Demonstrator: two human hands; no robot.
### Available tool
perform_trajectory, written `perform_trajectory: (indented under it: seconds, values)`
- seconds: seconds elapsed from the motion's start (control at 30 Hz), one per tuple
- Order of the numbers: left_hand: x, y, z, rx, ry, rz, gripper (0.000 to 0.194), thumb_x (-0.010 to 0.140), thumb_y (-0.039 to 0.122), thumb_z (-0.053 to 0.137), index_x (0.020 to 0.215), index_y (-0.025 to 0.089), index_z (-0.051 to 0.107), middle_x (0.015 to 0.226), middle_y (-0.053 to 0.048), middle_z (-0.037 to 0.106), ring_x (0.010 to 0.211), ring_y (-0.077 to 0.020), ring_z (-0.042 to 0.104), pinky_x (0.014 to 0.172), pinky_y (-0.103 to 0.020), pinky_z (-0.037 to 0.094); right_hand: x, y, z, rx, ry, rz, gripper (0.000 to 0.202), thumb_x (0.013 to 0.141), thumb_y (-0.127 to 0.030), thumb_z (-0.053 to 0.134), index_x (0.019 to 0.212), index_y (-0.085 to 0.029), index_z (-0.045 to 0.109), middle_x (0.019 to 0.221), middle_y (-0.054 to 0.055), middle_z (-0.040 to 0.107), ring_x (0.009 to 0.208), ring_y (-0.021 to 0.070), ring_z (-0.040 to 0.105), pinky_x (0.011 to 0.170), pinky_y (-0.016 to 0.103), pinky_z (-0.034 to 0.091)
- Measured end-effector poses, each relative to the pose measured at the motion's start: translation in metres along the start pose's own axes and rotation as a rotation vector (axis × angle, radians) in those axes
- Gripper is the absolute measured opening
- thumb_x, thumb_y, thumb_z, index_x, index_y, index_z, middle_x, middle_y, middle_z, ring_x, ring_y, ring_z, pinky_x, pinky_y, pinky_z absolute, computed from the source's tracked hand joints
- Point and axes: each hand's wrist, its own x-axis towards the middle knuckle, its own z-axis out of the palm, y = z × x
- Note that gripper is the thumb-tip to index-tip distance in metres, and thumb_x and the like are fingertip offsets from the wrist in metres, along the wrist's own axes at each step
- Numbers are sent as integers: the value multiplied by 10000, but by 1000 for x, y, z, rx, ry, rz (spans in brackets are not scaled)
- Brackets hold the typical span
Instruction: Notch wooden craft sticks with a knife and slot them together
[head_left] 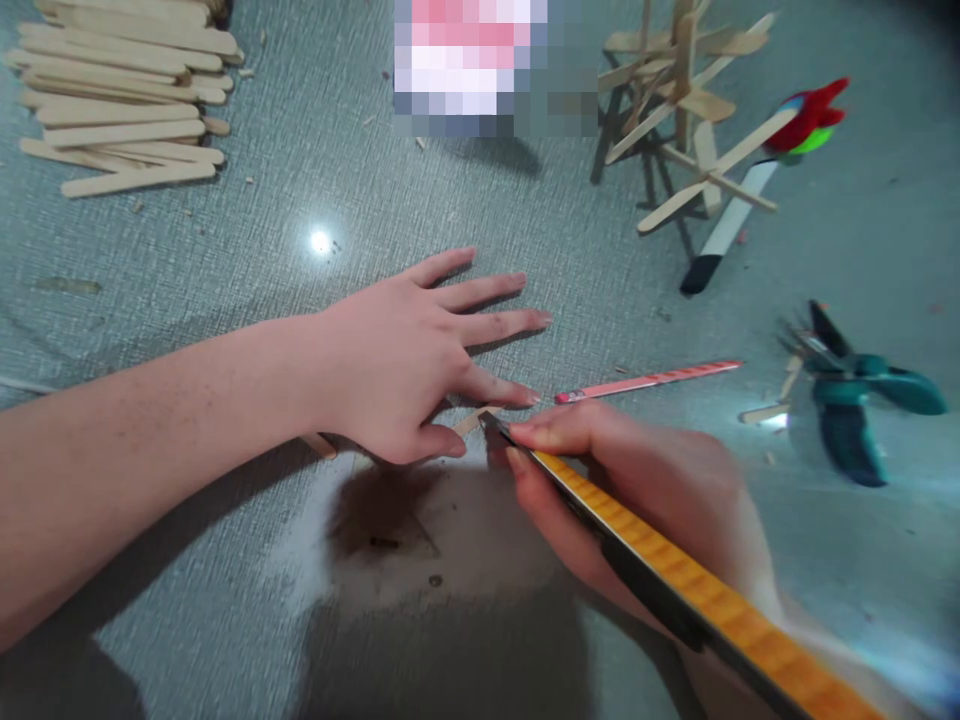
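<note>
My left hand (420,350) lies palm down on the grey textured table (247,540), its fingers spread. Between its thumb and index finger a thin wooden stick (471,423) shows; the rest is hidden under the hand. My right hand (637,480) is closed around a long yellow and black cutter (660,560). The cutter's blade tip touches or hovers just over the stick. Just beyond my right hand lies a red and pink pencil (652,381).
A pile of craft sticks (127,110) lies at the back left. At the back right stand joined sticks (705,175) near a white marker (739,220) and a red item (810,118). Green-handled pliers (847,385) lie at the right. A blurred-out object (469,60) is at the top.
</note>
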Motion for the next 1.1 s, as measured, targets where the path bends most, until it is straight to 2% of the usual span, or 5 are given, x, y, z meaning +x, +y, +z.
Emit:
perform_trajectory:
  seconds: [0.27,0.47,0.6,0.83,1.1]
  values:
    - [0,1,-1,-2,-14,-7,613,763,472,725,1358,404,594,1582,6,417,1484,-386,315,1210,-617,159,-3,2,2,21,15,-13,231,844,-101,612,980,-276,547,721,-20,701,584,158,698,525,262,567]
    - [0,2,-3,-6,11,-5,572,761,461,733,1320,391,632,1560,-1,451,1465,-394,353,1198,-617,209,-6,2,4,26,26,-12,234,845,-98,604,997,-272,566,770,-3,725,659,184,730,561,284,590]
    - [0,2,-4,18,-21,-3,581,781,483,716,1345,389,614,1586,-17,413,1478,-387,333,1202,-616,192,-10,5,6,40,41,-17,256,836,-76,609,1002,-269,581,805,-2,743,679,179,744,608,276,616]
    - [0,2,-4,26,-60,-21,611,786,528,705,1374,417,578,1610,5,370,1507,-381,273,1217,-606,145,-28,18,7,128,186,46,245,811,-127,687,1005,-267,633,878,5,776,728,190,768,645,291,642]
    - [0,3,-5,42,-81,-26,600,806,532,675,1384,409,568,1623,-4,345,1515,-370,257,1223,-606,127,-17,15,14,123,124,-9,273,840,-98,621,1026,-297,604,856,-1,774,703,183,762,682,305,656]
